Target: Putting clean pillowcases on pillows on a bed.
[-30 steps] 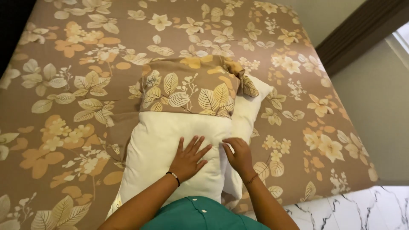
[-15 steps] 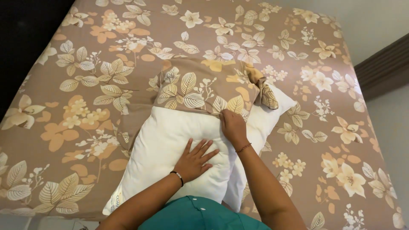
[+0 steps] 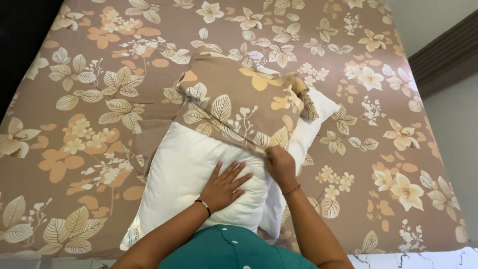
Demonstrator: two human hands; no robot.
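A white pillow [image 3: 184,174] lies on the bed, its far half inside a brown floral pillowcase [image 3: 239,104]. My left hand [image 3: 222,185] rests flat on the bare white part, fingers spread. My right hand [image 3: 279,165] grips the pillowcase's open edge at the near right, pinching the fabric. A second white pillow [image 3: 311,124] shows beneath, sticking out to the right.
The bed is covered by a brown sheet [image 3: 89,99] with the same leaf and flower print. A dark strip [image 3: 20,30] runs along the left edge. A wall and dark wooden trim [image 3: 443,55] stand at the right, marble floor [image 3: 413,259] at the bottom.
My right hand moved from the bare pillow up to the pillowcase edge and took hold of it. The view has shifted closer. My left hand stays pressed on the pillow.
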